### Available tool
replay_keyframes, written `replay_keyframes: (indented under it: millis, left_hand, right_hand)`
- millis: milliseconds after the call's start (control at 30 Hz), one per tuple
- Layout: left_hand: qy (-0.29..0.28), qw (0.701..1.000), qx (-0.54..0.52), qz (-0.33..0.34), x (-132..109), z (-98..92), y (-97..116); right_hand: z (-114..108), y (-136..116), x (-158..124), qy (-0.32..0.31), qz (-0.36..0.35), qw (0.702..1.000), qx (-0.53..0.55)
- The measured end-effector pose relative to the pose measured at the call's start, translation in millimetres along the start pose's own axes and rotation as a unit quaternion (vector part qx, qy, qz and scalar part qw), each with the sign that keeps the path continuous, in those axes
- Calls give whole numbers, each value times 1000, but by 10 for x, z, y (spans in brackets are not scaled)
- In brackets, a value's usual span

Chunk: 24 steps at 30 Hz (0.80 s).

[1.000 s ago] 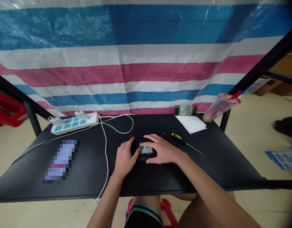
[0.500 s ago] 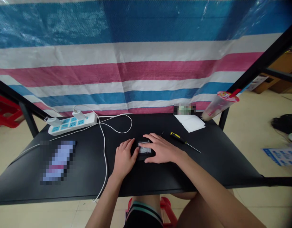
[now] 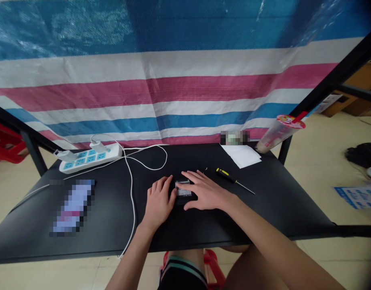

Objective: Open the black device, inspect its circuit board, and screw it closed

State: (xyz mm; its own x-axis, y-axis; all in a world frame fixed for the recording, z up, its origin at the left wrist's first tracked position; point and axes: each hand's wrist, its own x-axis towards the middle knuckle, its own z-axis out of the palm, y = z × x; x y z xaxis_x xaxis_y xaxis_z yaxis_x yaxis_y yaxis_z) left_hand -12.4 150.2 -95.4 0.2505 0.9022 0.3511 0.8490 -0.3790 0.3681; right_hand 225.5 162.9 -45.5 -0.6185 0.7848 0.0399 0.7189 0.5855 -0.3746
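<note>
A small flat black device [image 3: 183, 197] with a pale label [image 3: 183, 189] on top lies on the black table [image 3: 264, 209] between my hands. It may be a hard drive, but the picture does not settle that. My left hand [image 3: 159, 202] presses its fingertips against the device's left side. My right hand [image 3: 207, 191] lies over its right part, with the fingers spread across the label's edge. To the right of that hand lies a yellow-and-black screwdriver [image 3: 232, 178] with a thin shaft.
Behind my hands are a white power strip [image 3: 88, 158] with blue sockets and a looping white cable [image 3: 131, 189]. A white paper sheet [image 3: 241, 156] and a tilted clear plastic cup [image 3: 278, 133] stand at the back right. A pixelated object [image 3: 72, 207] lies at left.
My left hand's fingers have spread a little at the device's side. The whole view has shifted slightly with my head, and the device has barely moved.
</note>
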Motion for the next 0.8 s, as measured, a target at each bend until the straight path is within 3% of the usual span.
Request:
replay_keyframes:
  millis: [300,800]
  left_hand:
    - [-33,998,54,25,11,-37,37]
    - [-26,996,70,48,23,-47,31]
  right_hand:
    - [-27,-24,-1,-42,-3,998,-39]
    - [9,-10,2,-47,8,999,-13]
